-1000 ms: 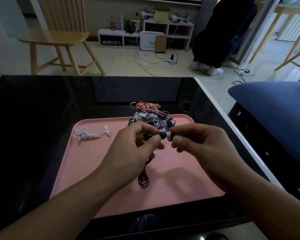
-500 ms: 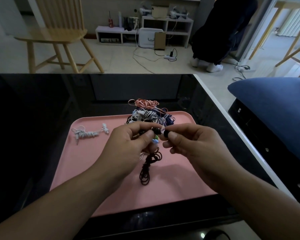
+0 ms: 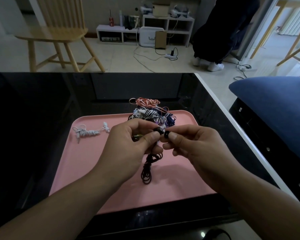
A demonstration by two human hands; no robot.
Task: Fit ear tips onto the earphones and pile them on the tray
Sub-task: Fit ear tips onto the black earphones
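Note:
A pink tray point(image 3: 97, 163) lies on the black table. Over its middle, my left hand point(image 3: 128, 149) pinches a black earbud point(image 3: 158, 130) between thumb and forefinger; its coiled black cable point(image 3: 147, 170) hangs down to the tray. My right hand point(image 3: 194, 146) pinches a small black ear tip point(image 3: 166, 134) just right of the earbud, almost touching it. A tangled pile of earphones point(image 3: 151, 111) in pink, white, black and blue sits at the tray's far edge. One white bundled earphone point(image 3: 89, 132) lies at the tray's far left.
The glossy black table point(image 3: 42, 118) ends in a white edge on the right point(image 3: 232, 122). A blue cushion point(image 3: 275, 104) sits to the right. Beyond the table stand a wooden chair point(image 3: 59, 33), a white shelf unit point(image 3: 145, 30), and a person's dark-clothed legs point(image 3: 220, 32).
Both hands have drawn slightly toward me and apart; the ear tip in my right hand now sits a small gap away from the earbud. The cable hangs more fully into view.

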